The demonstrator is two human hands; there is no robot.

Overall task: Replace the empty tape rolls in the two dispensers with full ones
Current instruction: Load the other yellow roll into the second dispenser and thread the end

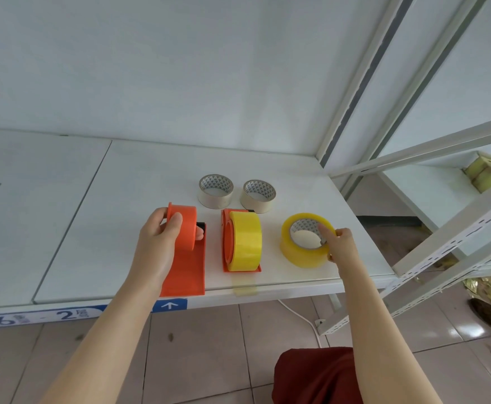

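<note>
So, going from the left: the left grip [162, 231] is wrapped round the round hub of an orange plastic tape dispenser [186, 266], thumb over the top and fingertips showing on the far side, holding it down on the white shelf [122, 199]. That hub has no tape on it at all. Just right of the left grip stands a second orange dispenser [227, 237], already carrying a full yellow tape roll [245, 243], with a tail of tape hanging over the shelf edge. Farther off than either grip sit two whitish spent tape cores [215, 191], side by side, near each other but apart. Further right, the right grip [340, 243] pinches a loose glossy yellow tape roll [299, 255], core opening facing up. The forefinger is hooked inside the cardboard core and the thumb is on the outer wall.

My read: one dispenser is done and the other is stripped and waiting, so this is the pick-up of the last full roll. The next move would need the roll lifted, tipped on edge, carried past the loaded dispenser to the left grip and slid squarely onto the bare hub. Can't tell from here which way its free end runs.
</note>
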